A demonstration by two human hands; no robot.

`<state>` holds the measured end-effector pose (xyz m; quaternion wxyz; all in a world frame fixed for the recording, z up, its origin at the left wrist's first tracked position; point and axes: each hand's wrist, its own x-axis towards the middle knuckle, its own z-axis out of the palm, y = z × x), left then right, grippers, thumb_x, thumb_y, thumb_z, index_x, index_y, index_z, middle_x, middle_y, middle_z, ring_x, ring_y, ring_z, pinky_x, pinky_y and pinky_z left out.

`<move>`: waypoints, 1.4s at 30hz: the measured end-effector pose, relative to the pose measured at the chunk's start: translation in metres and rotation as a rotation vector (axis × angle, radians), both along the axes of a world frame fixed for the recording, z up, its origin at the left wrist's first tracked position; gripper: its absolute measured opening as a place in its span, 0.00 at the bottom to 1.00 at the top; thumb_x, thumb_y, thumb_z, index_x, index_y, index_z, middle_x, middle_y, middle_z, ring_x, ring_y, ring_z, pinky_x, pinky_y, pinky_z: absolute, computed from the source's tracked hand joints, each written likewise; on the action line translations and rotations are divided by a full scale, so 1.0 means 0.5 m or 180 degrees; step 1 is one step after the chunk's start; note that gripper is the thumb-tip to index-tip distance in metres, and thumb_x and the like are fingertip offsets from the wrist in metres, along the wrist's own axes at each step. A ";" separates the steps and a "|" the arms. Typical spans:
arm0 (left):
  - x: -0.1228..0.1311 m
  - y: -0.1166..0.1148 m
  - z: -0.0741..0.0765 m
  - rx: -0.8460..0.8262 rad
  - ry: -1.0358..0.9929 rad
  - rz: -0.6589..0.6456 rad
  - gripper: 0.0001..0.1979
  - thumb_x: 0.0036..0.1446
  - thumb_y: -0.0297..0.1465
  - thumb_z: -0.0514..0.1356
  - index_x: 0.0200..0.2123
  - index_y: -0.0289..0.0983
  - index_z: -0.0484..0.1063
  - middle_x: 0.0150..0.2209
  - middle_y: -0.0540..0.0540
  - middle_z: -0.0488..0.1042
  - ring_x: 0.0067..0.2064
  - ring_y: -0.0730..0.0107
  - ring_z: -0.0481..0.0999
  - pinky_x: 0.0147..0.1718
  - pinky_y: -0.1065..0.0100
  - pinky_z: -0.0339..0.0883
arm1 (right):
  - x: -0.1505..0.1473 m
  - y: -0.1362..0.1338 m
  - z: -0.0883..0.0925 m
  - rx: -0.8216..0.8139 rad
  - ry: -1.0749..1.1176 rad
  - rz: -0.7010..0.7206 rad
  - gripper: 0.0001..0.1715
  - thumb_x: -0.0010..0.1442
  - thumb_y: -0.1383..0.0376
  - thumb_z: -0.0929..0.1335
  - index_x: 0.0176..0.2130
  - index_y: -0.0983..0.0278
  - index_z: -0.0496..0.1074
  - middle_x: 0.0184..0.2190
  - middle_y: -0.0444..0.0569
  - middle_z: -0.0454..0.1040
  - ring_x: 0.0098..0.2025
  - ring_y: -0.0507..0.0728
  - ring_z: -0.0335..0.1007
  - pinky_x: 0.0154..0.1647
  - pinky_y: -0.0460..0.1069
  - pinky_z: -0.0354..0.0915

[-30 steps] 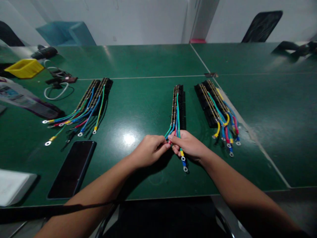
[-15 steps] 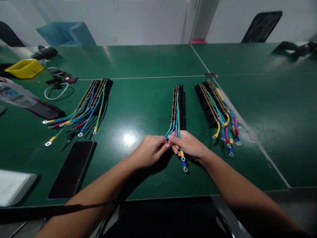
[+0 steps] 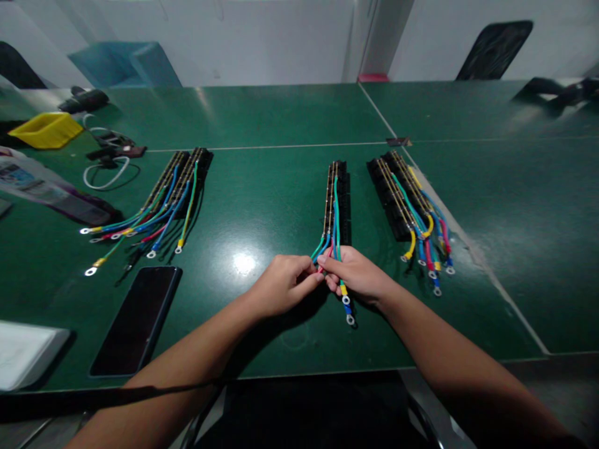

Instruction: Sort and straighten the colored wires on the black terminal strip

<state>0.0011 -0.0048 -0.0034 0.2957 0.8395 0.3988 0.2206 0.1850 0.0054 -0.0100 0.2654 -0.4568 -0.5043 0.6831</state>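
Green table (image 3: pixel 262 206), wires (image 3: pixel 337 215) inside right grip (image 3: pixel 358 274), black strip (image 3: pixel 346 209) just beyond

We seem to be in a workshop. We see a big green surface (image 3: pixel 266 199) with bunches of black strips (image 3: pixel 390 199) and bright wires (image 3: pixel 412 243) on it. There is a yellow box (image 3: pixel 47 130) too, and a black chair (image 3: pixel 496 51) near a plain white wall (image 3: pixel 281 40).
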 end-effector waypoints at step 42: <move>-0.003 0.002 0.012 -0.0502 -0.0110 0.0014 0.13 0.61 0.36 0.55 0.27 0.34 0.69 0.21 0.54 0.66 0.24 0.78 0.64 0.25 0.73 0.53 | 0.001 0.000 -0.003 0.0005 0.0017 -0.0015 0.14 0.62 0.58 0.65 0.30 0.65 0.65 0.13 0.40 0.66 0.13 0.47 0.59 0.14 0.40 0.55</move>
